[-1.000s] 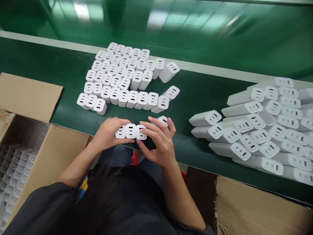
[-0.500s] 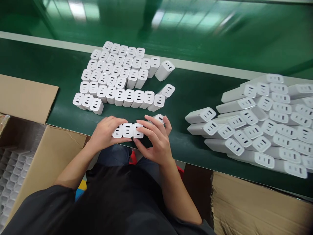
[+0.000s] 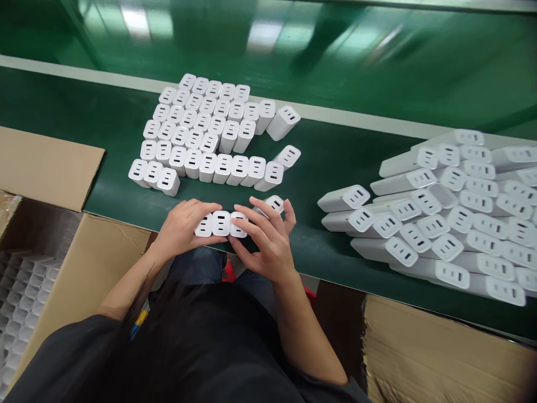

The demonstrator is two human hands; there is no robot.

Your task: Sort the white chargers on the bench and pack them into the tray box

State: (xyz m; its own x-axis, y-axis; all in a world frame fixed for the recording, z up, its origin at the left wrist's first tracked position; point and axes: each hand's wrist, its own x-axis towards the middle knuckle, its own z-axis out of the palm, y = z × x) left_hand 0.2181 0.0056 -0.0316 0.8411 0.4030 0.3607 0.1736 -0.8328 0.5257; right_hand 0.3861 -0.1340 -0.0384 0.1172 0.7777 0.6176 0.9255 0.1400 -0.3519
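Note:
Three white blocks with slotted ends (image 3: 221, 223) stand side by side at the near edge of the green table. My left hand (image 3: 180, 225) is closed round the left end of this short row, thumb behind and fingers in front. At the row's right end, my right hand (image 3: 268, 240) has its thumb and fingers on the rightmost block. Another white block (image 3: 274, 203) is partly hidden behind my right fingers. Beyond my hands, rows of the same blocks (image 3: 194, 137) stand close together.
A large group of leaning white blocks (image 3: 447, 210) covers the right side of the green table (image 3: 310, 246). Cardboard (image 3: 46, 165) lies at the left edge. Below left, a box holds a white compartmented tray (image 3: 29, 296). More cardboard (image 3: 440, 352) is at lower right.
The view has shifted slightly, so the left rows and the held blocks appear a little further right. Both hands keep nearly the same pose on the short row.

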